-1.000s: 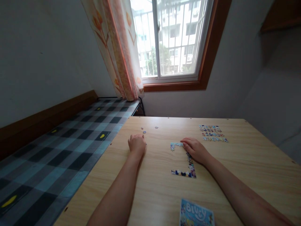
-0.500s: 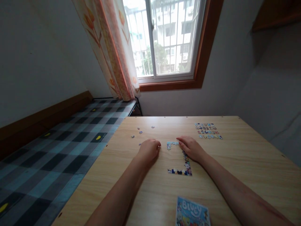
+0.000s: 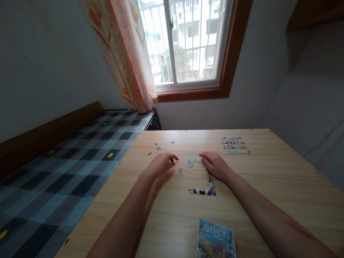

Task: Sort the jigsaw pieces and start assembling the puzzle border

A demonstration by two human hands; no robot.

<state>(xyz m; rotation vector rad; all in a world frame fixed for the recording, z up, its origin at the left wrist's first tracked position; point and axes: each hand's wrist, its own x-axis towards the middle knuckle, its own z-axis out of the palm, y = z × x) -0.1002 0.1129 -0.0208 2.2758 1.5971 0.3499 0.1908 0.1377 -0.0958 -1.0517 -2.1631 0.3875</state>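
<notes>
A partly joined puzzle border (image 3: pixel 204 179) lies on the wooden table (image 3: pixel 268 186), shaped like a bracket open to the left. My right hand (image 3: pixel 215 165) rests flat on its upper right corner, fingers stretched out. My left hand (image 3: pixel 161 164) hovers just left of the border, fingers loosely extended, holding nothing I can see. A single loose piece (image 3: pixel 180 170) lies on the table between my left hand and the border. A few more loose pieces (image 3: pixel 157 147) are scattered farther back on the left.
Rows of sorted puzzle pieces (image 3: pixel 235 146) sit at the back right of the table. A printed picture card (image 3: pixel 216 239) lies at the near edge. A bed with a checked cover (image 3: pixel 67 168) runs along the table's left side, under a window (image 3: pixel 193 43) with a curtain.
My left hand moved from the scattered pieces at the left to beside the border and opened; a loose piece now lies on the table by its fingers. My right hand stayed on the border.
</notes>
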